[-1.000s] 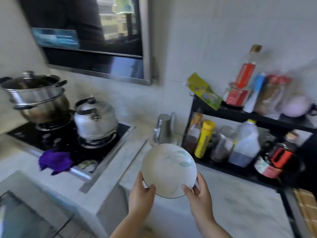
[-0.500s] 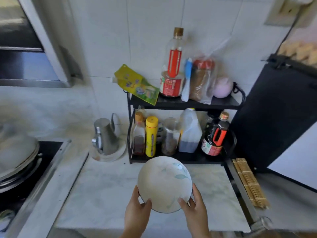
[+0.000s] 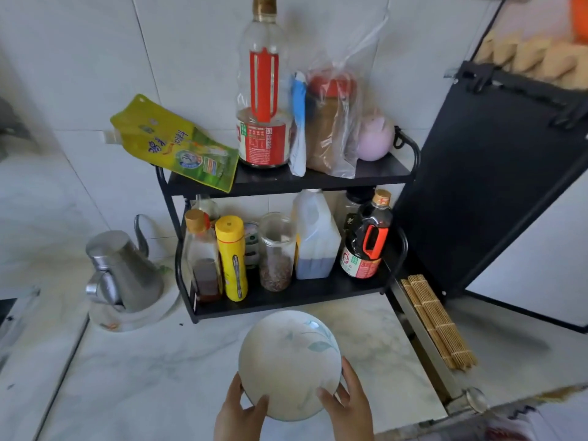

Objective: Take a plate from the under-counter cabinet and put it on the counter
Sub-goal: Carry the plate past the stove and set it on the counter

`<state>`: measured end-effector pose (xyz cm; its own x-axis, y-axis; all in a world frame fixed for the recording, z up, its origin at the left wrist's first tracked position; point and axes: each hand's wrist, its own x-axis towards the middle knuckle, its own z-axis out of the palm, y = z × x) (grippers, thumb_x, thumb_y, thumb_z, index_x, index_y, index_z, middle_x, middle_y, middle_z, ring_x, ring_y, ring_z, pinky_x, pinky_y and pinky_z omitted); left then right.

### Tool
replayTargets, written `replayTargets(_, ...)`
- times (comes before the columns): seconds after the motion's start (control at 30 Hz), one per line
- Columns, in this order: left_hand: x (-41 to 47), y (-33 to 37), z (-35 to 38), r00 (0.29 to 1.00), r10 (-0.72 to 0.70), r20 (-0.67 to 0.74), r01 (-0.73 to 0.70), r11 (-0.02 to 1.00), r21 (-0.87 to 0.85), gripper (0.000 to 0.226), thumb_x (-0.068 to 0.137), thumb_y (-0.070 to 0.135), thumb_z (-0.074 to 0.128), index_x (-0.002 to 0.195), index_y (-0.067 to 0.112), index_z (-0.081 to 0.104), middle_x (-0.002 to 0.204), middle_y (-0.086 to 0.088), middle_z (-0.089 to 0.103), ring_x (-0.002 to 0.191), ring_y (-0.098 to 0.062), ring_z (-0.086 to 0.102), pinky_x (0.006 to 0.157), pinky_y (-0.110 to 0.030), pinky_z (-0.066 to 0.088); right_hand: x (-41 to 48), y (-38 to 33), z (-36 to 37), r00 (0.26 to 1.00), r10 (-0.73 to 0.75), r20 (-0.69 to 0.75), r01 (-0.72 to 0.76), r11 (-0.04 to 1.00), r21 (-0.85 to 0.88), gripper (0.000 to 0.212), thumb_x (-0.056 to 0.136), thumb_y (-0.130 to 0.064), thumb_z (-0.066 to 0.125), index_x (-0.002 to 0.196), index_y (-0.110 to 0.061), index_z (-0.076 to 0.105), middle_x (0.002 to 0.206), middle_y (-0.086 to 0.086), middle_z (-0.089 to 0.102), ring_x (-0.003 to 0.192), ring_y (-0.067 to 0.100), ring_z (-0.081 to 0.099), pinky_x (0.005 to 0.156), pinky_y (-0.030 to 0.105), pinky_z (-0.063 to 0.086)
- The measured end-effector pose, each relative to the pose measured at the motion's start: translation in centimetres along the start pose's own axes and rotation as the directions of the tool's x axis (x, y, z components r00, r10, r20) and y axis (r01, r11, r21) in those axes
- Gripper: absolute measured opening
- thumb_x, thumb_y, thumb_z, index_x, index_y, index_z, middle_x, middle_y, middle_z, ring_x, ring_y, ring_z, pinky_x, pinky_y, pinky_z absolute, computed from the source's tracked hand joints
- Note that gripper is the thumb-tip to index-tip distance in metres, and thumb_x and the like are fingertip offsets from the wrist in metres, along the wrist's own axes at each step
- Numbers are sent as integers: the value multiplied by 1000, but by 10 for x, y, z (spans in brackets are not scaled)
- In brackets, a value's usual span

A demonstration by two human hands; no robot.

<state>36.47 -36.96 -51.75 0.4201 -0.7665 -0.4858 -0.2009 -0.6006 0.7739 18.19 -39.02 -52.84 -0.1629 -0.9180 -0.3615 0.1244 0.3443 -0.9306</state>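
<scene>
Fingers (image 3: 327, 396) of both hands grasp the plate (image 3: 288, 364) by its near rim: left hand (image 3: 238, 412) at the plate's 7 o'clock, right hand (image 3: 348, 401) at its 4 o'clock, thumbs over the top face. Grip looks firm, neither hand released.

Plate sits low over the marble tabletop (image 3: 143, 370), tilted slightly toward the camera; can't tell if the far edge is touching stone yet. A second ago it was held up high in front of the stove area. Half a second ago it was already over this stretch of tabletop, and now it looks closer to the surface. View has swung right, so the stove is out of frame.

Meaning: cabinet part is done, only the set-down is left, judging by position.

Outward from the plate: black rack (image 3: 286, 300) at 12 o'clock, just beside the plate's far edge. Steel pot (image 3: 124, 272) on its saucer at 10 o'clock, well apart. Bamboo mat (image 3: 436, 323) at 2 o'clock, past the tabletop edge.

Risk, as a guess: pushing forward on landing could bump the rack's lower shelf. Landing spot under the plate looks bare.
</scene>
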Motion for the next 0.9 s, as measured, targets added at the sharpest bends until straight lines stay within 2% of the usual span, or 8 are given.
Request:
replayTargets(0.1,8,-2,4,1000,-6,13,6,1000,-8,74,69,16,75,136,17,42,128,-5,61,103,-22,64,93,-29,44,10,9,0,1000,-3,5,3,1000,2,70,68,17,70,131,-7,50,125,9,56,108,30,57,61,9,52)
replayTargets(0.27,15,-5,9,1000,-17,-14,16,999,-40,76,68,16,76,136,21,42,128,-1,60,104,-21,64,94,-30,44,23,19,2,1000,13,25,-14,1000,17,72,69,18,68,133,-6,47,126,10,55,111,30,55,61,7,52)
replayTargets(0.4,20,-10,14,999,-25,-31,23,997,-67,77,66,10,77,135,18,43,127,-4,62,85,-14,62,91,-27,43,30,26,2,999,23,23,-24,1000,20,71,68,19,68,132,-7,48,124,8,56,109,28,55,61,8,52)
replayTargets(0.47,22,-11,16,999,-37,-40,34,997,-65,78,66,10,77,136,18,43,127,-4,61,80,-10,58,89,-25,42,32,28,1,1000,22,22,-22,1000,-5,71,69,18,68,132,-9,49,121,7,57,107,25,56,69,12,52)
replayTargets(0.57,24,-13,20,997,-42,-58,38,997,-60,80,64,9,78,136,18,43,127,-6,61,93,-17,62,94,-29,43,37,33,0,999,33,20,-32,999,-33,72,68,19,67,132,-11,49,118,6,59,104,22,57,88,30,46)
replayTargets(0.63,25,-15,23,997,-41,-63,37,997,-60,82,63,9,78,136,18,42,128,-7,60,97,-22,64,95,-32,44,39,35,-1,999,50,21,-49,997,-59,72,68,17,67,131,-15,50,116,3,61,103,19,58,90,33,47)
replayTargets(0.8,29,-24,27,997,-21,-77,18,999,-45,86,60,8,81,137,15,41,127,-11,60,106,-30,63,95,-38,48,44,44,-6,998,59,30,-55,989,-137,75,62,13,72,120,-32,55,104,-12,70,84,-4,68,66,11,53)
replayTargets(0.9,29,-26,30,995,-18,-103,15,999,-29,86,60,8,81,137,14,41,127,-12,60,96,-24,64,89,-33,47,48,47,-9,997,57,42,-49,984,-172,79,57,10,74,114,-41,55,93,-26,71,83,-5,68,60,11,52)
